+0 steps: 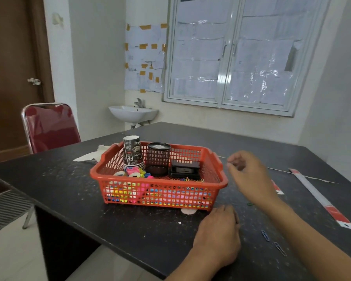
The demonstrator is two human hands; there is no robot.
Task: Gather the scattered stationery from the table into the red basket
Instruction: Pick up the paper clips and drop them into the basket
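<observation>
On the black desk (130, 220), the red basket (150, 178) sits part full. My right hand (249, 173) hovers just beside its right rim, fingers curled and blurred; I cannot tell if they pinch anything. My left hand (219, 236) rests by the front corner, fingers hidden. A ruler (320, 197) and blue clips (265, 235) lie to my right; I'd pinch the clips singly and let go well inside the rim.
</observation>
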